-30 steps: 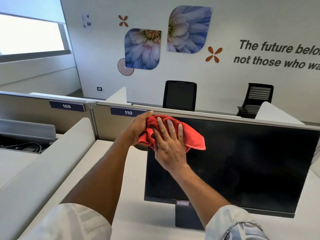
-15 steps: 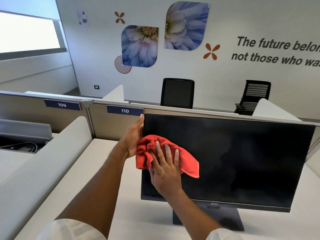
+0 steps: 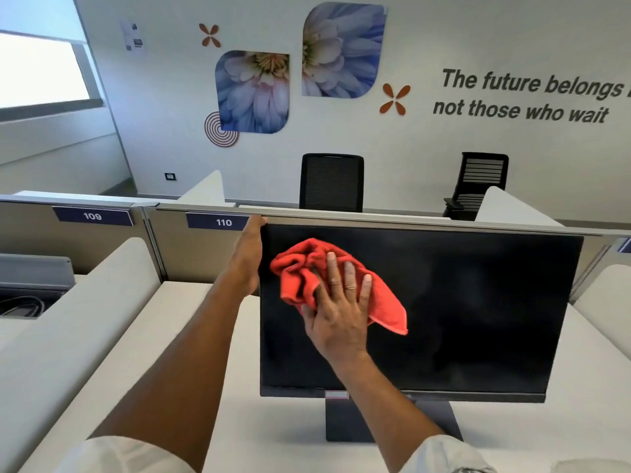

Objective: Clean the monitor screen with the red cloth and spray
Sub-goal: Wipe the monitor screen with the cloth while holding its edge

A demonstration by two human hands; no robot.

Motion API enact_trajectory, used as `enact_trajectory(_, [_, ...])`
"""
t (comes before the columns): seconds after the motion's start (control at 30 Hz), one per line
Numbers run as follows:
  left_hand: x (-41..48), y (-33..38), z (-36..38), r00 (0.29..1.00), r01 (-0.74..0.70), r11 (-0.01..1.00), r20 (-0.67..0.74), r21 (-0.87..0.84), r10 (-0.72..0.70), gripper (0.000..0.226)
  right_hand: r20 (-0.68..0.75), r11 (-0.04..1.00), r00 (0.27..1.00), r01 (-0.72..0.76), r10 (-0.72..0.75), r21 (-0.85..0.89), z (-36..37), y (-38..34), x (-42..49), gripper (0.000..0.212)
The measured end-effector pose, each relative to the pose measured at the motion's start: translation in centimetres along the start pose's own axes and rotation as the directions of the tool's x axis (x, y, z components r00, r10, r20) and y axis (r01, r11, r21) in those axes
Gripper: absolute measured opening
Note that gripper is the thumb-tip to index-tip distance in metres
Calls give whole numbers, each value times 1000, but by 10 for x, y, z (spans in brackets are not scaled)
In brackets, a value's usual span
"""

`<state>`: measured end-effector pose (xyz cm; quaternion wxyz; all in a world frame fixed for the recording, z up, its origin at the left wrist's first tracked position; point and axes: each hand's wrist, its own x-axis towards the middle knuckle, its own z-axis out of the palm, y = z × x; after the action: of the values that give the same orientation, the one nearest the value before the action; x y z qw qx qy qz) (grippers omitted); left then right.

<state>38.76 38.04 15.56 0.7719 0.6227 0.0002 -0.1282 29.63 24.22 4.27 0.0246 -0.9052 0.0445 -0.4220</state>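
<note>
A black monitor [image 3: 478, 319] stands on its stand on the white desk [image 3: 239, 421], its screen dark. The red cloth [image 3: 300, 268] lies crumpled against the upper left part of the screen. My right hand [image 3: 338, 315] presses it flat to the glass with straight, spread fingers. My left hand [image 3: 247, 261] holds the monitor's left edge near the top corner, its fingers hidden behind the panel. No spray bottle is in view.
A grey partition [image 3: 191, 254] labelled 110 runs right behind the monitor. A white rounded divider [image 3: 85, 319] borders the desk on the left, another at the far right. Two black office chairs [image 3: 331, 182] [image 3: 481, 179] stand beyond the partition by the wall.
My right hand slid the cloth from the top left corner down the screen, then a little right. My left hand let go of the cloth and stayed on the monitor's left edge.
</note>
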Motion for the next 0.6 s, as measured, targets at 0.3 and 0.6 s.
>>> enact_trajectory(0.3, [4, -9, 13, 964, -170, 985, -213, -32, 160, 32, -143, 875, 865, -483, 482, 31, -31, 110, 3, 60])
enact_trajectory(0.6, [1, -9, 13, 960, -174, 985, -229, -25, 163, 31, -123, 690, 681, -696, 722, 199, -33, 110, 10, 61])
